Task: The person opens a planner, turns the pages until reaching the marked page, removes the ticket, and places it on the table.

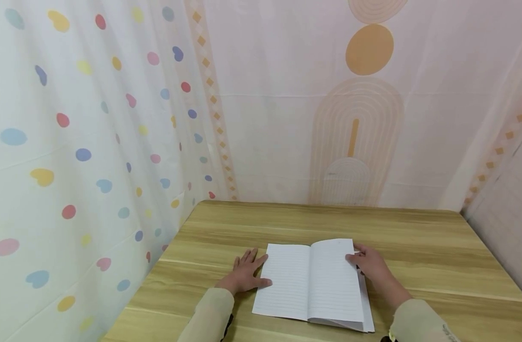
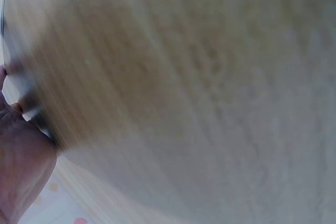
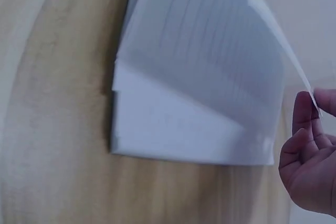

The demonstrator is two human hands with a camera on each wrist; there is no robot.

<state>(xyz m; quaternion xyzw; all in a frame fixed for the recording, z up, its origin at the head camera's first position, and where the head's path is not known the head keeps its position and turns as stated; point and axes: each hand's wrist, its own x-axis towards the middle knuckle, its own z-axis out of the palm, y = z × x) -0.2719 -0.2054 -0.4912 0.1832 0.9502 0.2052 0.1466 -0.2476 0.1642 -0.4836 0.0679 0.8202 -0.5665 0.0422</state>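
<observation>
Cream sleeves, dark marking, bare hands

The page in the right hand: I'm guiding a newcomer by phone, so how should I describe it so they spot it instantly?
On the wood-grain table, find the open lined notebook. On its right side is the page, its outer edge pinched by the right hand. Unlike the flat left page and the sheets beneath, it is lifted along that edge.

No text can be read here. The right sleeve carries a dark print, too small for reading. On the notebook, the right page has a tiny mark near its far edge, and this also I cannot make out
</observation>
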